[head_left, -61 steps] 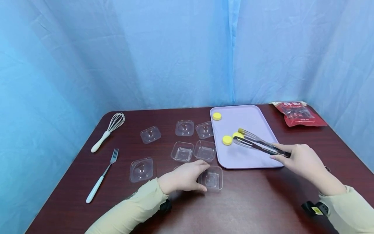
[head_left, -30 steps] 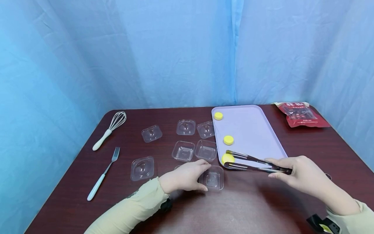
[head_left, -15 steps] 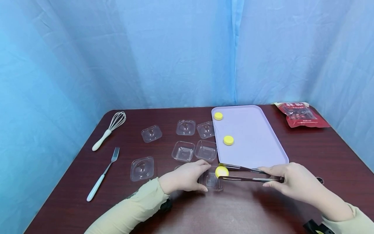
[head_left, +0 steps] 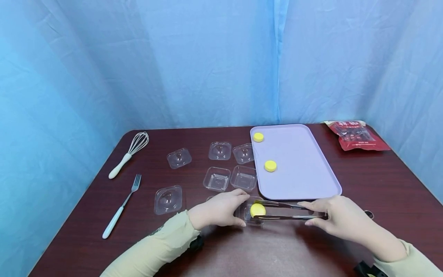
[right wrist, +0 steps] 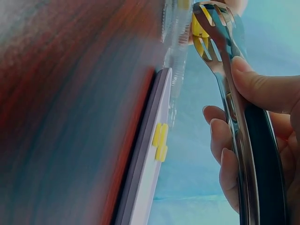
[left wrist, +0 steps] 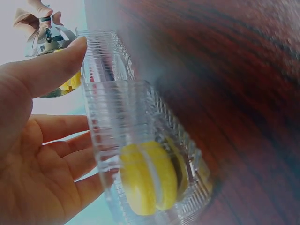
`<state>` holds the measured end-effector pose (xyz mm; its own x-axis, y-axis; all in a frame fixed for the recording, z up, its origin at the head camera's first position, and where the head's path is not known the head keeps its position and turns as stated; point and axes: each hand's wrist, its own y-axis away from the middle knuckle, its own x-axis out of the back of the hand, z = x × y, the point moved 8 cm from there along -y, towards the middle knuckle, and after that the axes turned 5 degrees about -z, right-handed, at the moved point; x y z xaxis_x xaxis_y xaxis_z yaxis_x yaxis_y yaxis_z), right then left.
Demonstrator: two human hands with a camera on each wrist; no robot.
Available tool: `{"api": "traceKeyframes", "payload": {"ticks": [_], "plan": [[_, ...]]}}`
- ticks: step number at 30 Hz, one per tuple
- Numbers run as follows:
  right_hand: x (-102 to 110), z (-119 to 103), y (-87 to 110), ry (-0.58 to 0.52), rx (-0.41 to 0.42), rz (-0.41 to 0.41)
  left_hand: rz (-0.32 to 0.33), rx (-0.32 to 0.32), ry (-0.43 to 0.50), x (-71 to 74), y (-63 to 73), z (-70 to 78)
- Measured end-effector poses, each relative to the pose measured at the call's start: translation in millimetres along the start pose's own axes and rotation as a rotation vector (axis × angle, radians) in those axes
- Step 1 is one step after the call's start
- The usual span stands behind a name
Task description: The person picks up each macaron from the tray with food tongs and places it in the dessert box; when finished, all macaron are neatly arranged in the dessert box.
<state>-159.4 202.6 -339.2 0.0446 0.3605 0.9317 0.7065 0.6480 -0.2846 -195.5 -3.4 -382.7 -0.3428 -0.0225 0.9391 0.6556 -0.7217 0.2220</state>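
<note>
In the head view, my right hand (head_left: 346, 221) grips metal tongs (right wrist: 239, 117) with dark handles. A yellow macaron (head_left: 257, 210) sits between the tong tips, over a clear plastic box base (head_left: 248, 216). My left hand (head_left: 221, 207) rests beside this base, its thumb and fingers fairly straight. In the left wrist view its fingers touch the wall of a second clear box base (left wrist: 140, 108), which contains another yellow macaron (left wrist: 147, 178) with pale filling. In the head view the left hand largely hides that second base.
Two yellow macarons (head_left: 270, 166) lie on the lilac tray (head_left: 301, 154). Clear box bases (head_left: 217, 179) and domed lids (head_left: 168, 200) spread across the table's middle. A whisk (head_left: 128, 154) and a fork (head_left: 122, 206) lie at left, a red packet (head_left: 358, 135) at far right.
My right hand has carried the macaron in the tongs off the tray, leftward and toward me, over the clear base. The left hand has stayed in place.
</note>
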Motion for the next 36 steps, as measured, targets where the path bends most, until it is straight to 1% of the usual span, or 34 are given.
{"api": "traceKeyframes", "payload": {"ticks": [6,11,18,23,31,33,36], "plan": [[-1.4,-1.2,-2.4,0.008,-0.006,-0.021,0.0,-0.001,-0.001,-0.9,0.0,-0.9],[-3.7,-0.6,-3.2,-0.02,-0.006,-0.033,0.006,-0.009,-0.005,-0.6,0.2,-0.6],[-3.8,1.0,-2.5,-0.026,0.0,-0.011,0.023,-0.015,0.019,0.1,-0.2,-1.0],[-3.2,0.7,-3.3,-0.028,-0.006,-0.01,0.022,-0.018,0.012,0.1,-0.6,-1.0],[-7.7,1.4,-4.0,-0.063,-0.07,-0.072,0.018,-0.022,0.026,0.0,-0.8,-0.5],[-7.7,2.1,-4.4,-0.064,-0.068,-0.068,0.016,-0.018,0.028,0.0,-1.0,-0.7],[-5.4,3.6,-4.8,-0.058,-0.059,-0.038,0.013,-0.01,0.027,-0.1,-1.1,-1.3]]}}
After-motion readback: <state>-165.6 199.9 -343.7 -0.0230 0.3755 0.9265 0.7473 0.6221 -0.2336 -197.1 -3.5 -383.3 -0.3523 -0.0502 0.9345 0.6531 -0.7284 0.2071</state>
